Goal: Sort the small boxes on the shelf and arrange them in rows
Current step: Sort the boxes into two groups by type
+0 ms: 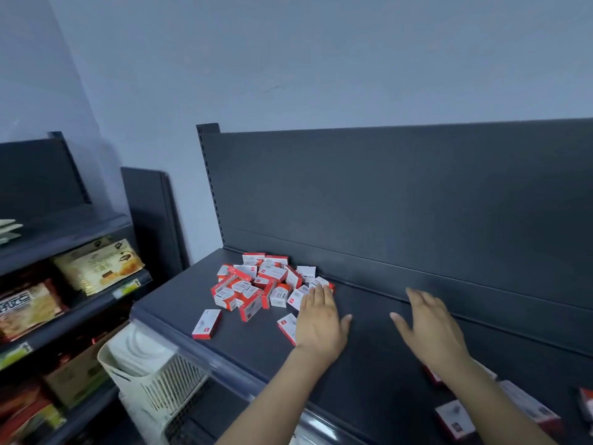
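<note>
Open hands poised over a cluttered shelf [369, 364]
The left hand [321, 322], flat and empty, is nearer: the heap of small boxes [256, 287] lies just ahead and leftward, at its fingertips. The right hand [431, 329], equally spread and empty, hovers farther off.

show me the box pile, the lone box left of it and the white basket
box pile [256, 284], head view, middle of the heap
lone box [207, 323], head view, white top face
white basket [179, 379], head view, slatted side wall
</note>
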